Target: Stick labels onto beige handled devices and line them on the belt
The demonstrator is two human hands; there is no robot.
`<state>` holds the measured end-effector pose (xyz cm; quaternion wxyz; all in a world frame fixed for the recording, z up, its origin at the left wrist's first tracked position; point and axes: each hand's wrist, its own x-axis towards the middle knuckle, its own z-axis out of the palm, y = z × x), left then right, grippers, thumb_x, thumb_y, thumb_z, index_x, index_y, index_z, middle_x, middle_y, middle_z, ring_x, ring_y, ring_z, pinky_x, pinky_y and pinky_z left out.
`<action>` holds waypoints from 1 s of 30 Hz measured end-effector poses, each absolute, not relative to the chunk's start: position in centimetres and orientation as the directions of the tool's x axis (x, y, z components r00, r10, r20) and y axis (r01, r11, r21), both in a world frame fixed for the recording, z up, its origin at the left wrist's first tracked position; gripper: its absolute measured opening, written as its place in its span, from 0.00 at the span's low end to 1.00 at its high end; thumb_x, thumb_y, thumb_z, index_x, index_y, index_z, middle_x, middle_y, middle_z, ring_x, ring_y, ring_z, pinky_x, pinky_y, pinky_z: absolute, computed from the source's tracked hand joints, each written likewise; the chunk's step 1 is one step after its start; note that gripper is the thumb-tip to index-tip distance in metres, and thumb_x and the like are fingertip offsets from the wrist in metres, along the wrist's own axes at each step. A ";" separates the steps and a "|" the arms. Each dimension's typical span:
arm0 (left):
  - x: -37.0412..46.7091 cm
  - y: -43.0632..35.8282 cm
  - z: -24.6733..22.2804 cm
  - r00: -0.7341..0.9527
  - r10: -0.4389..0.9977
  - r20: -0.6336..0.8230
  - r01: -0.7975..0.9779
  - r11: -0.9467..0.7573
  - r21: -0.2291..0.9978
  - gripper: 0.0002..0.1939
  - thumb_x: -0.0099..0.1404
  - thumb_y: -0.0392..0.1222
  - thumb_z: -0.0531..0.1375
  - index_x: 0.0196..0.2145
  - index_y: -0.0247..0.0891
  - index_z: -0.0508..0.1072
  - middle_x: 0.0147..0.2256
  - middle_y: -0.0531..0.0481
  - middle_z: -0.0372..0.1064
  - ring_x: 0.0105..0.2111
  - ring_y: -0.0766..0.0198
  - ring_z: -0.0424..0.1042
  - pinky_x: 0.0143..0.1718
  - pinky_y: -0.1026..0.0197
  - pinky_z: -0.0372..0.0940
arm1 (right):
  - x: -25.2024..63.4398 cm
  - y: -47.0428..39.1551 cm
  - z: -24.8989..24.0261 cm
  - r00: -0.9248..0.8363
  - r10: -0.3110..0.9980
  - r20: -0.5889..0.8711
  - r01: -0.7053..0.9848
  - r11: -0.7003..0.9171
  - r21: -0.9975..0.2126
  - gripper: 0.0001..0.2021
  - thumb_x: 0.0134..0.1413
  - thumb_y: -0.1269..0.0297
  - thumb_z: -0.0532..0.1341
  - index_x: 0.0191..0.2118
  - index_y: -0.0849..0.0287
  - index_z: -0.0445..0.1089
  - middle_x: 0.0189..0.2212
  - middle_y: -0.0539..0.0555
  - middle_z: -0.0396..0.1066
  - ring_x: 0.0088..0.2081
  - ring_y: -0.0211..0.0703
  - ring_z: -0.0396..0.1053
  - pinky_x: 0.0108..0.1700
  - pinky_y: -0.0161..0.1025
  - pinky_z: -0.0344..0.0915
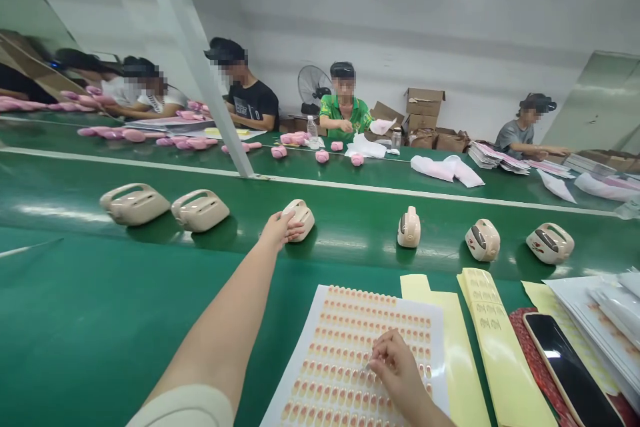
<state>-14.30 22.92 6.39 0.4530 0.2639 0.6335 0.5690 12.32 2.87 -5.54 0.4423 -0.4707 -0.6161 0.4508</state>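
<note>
My left hand [281, 231] reaches forward to a cream plastic appliance-like piece with a loop handle [303, 215] on the green belt. Its fingers lie around the near side of that piece and grip it. Below, my right hand [397, 370] is closed in a pinch over a white sheet of small oval stickers [333, 357], each yellowish with a reddish middle. A small translucent sticker [369, 367] shows at its fingertips, partly hidden by them. The top rows of the sheet are partly used up on the right.
More cream pieces stand left [135, 203] and right [410, 227] along the belt. Yellow sticker sheets [493, 347], a phone [570, 363] and stacked papers [595, 320] lie at right. A slanted metal post [200, 60] rises ahead. Several co-workers sit across, among pink items [200, 143].
</note>
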 end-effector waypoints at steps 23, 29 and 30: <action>-3.4 2.4 2.1 -0.007 0.989 0.151 0.102 -0.149 0.984 0.15 0.54 0.54 0.59 0.32 0.40 0.71 0.15 0.52 0.69 0.22 0.56 0.72 0.29 0.60 0.63 | 11.9 3.0 3.9 -0.083 0.936 0.343 -0.449 0.272 -0.851 0.08 0.41 0.58 0.66 0.22 0.55 0.69 0.23 0.49 0.68 0.29 0.39 0.65 0.43 0.43 0.59; 0.2 -1.7 1.4 0.125 0.986 0.109 0.074 -0.118 0.990 0.13 0.56 0.52 0.57 0.37 0.45 0.73 0.24 0.52 0.73 0.22 0.60 0.72 0.27 0.62 0.63 | 10.2 1.4 4.7 0.165 0.909 0.383 -0.322 0.416 -0.850 0.08 0.43 0.58 0.64 0.23 0.56 0.69 0.20 0.48 0.66 0.25 0.37 0.63 0.30 0.36 0.61; 0.2 -1.8 1.6 0.203 0.978 0.048 0.033 -0.055 0.998 0.14 0.56 0.52 0.58 0.36 0.44 0.74 0.23 0.52 0.73 0.23 0.60 0.72 0.29 0.61 0.63 | 10.0 1.4 4.6 0.238 0.915 0.325 -0.324 0.390 -0.862 0.09 0.42 0.57 0.64 0.23 0.56 0.68 0.18 0.47 0.64 0.21 0.35 0.60 0.26 0.34 0.58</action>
